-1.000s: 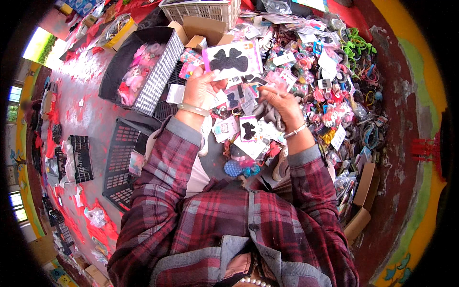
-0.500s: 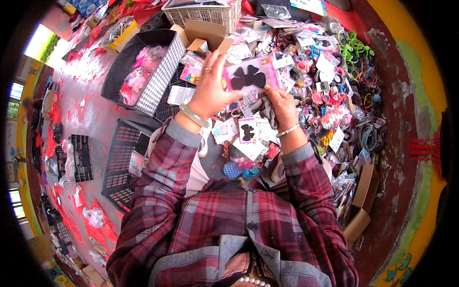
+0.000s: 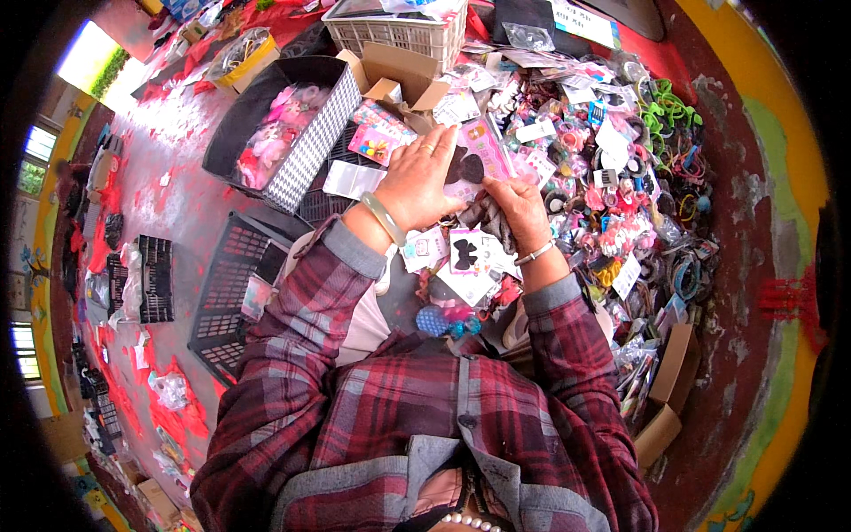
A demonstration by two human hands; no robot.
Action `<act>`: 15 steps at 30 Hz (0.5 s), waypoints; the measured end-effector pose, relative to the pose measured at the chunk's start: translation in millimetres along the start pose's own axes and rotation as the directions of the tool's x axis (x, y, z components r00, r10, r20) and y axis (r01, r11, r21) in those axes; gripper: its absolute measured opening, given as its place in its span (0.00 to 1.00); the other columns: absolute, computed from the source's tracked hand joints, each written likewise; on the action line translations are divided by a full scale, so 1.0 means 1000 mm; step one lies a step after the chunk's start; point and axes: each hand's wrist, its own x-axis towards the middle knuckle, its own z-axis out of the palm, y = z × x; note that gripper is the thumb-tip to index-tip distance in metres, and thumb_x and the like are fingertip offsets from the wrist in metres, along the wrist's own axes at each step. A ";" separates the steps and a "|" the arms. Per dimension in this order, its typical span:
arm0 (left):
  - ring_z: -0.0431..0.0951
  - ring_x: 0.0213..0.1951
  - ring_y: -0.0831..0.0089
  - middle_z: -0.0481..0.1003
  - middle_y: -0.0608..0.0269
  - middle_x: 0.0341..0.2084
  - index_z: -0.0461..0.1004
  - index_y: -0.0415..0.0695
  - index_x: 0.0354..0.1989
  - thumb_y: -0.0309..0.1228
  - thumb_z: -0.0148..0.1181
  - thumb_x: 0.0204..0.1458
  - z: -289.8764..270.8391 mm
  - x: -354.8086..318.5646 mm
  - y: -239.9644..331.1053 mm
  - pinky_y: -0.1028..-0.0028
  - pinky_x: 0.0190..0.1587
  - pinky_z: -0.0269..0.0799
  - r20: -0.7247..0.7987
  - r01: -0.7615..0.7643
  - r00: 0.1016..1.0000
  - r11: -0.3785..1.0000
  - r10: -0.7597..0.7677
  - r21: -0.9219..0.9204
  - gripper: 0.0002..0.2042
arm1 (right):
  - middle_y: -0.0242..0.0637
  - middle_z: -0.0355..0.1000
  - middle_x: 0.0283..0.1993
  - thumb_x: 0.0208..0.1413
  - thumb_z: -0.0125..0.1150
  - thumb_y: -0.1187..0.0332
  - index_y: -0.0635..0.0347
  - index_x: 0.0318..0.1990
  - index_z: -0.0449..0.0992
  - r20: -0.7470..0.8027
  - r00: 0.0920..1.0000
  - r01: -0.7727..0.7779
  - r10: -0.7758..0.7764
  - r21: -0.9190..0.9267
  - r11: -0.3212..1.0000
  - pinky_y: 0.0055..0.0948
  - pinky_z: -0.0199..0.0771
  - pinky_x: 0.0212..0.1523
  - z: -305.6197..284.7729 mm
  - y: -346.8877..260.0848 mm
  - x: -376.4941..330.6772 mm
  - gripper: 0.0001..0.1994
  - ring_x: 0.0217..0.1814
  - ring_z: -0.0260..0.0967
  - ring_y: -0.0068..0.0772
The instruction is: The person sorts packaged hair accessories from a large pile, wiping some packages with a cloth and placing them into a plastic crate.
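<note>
A pink card [image 3: 486,142] carrying a black bow-shaped felt piece [image 3: 472,168] is held up in front of me. My right hand [image 3: 523,213] pinches its lower edge between thumb and fingers. Flat across the card's left side lies my left hand [image 3: 415,182], fingers stretched out, hiding part of the black piece. Below my hands, a white card with a black bow [image 3: 464,253] rests on other cards. Dark grey fabric [image 3: 487,222] shows just under the held card, next to my right hand.
A large heap of hair ties and packaged accessories [image 3: 612,177] spreads to the right. At left stand a houndstooth-sided box [image 3: 324,137] with pink fluffy items and a black plastic crate [image 3: 222,297]. An open cardboard box [image 3: 399,62] and a white basket [image 3: 399,31] stand farther back.
My left hand has come to the right onto the card, its fingers now covering the left part of the black piece. The card has tilted, while my right hand keeps its pinch.
</note>
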 end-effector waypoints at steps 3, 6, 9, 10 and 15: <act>0.56 0.59 0.55 0.55 0.46 0.58 0.47 0.39 0.61 0.42 0.67 0.31 -0.002 -0.003 0.003 0.59 0.60 0.48 -0.004 0.011 1.000 0.999 -0.011 0.042 0.48 | 0.27 0.68 0.19 0.51 0.57 0.65 0.64 0.23 0.74 0.012 1.000 0.007 -0.007 -0.006 1.000 0.18 0.60 0.20 0.001 0.002 -0.001 0.11 0.19 0.60 0.16; 0.57 0.58 0.55 0.56 0.47 0.57 0.48 0.39 0.61 0.42 0.66 0.32 0.001 -0.002 0.005 0.58 0.59 0.48 -0.029 0.005 1.000 0.998 -0.004 0.057 0.47 | 0.28 0.69 0.20 0.51 0.58 0.65 0.64 0.23 0.75 0.017 1.000 -0.018 0.017 0.018 1.000 0.19 0.60 0.19 0.000 -0.001 -0.001 0.12 0.19 0.61 0.16; 0.58 0.56 0.56 0.57 0.48 0.55 0.49 0.38 0.60 0.41 0.65 0.32 0.002 -0.003 0.004 0.60 0.58 0.50 -0.057 -0.020 0.998 0.998 0.024 0.067 0.45 | 0.28 0.69 0.20 0.51 0.58 0.65 0.64 0.24 0.75 0.045 0.999 -0.026 0.025 0.038 0.999 0.18 0.61 0.20 0.002 -0.007 -0.005 0.11 0.19 0.62 0.17; 0.59 0.56 0.57 0.58 0.48 0.55 0.49 0.37 0.60 0.40 0.65 0.32 0.002 -0.004 0.004 0.61 0.57 0.51 -0.071 -0.034 0.997 0.997 0.040 0.076 0.44 | 0.29 0.69 0.20 0.51 0.57 0.65 0.64 0.25 0.75 0.067 0.997 -0.025 0.022 0.047 0.999 0.18 0.62 0.20 0.000 -0.005 -0.004 0.11 0.19 0.63 0.17; 0.58 0.56 0.57 0.59 0.50 0.54 0.51 0.38 0.59 0.40 0.64 0.32 -0.002 -0.010 0.002 0.60 0.58 0.50 -0.061 -0.032 0.997 0.997 0.036 0.074 0.43 | 0.33 0.71 0.23 0.52 0.56 0.64 0.64 0.29 0.75 0.104 0.989 -0.130 0.106 0.257 0.958 0.19 0.67 0.22 -0.003 -0.014 -0.007 0.10 0.20 0.66 0.21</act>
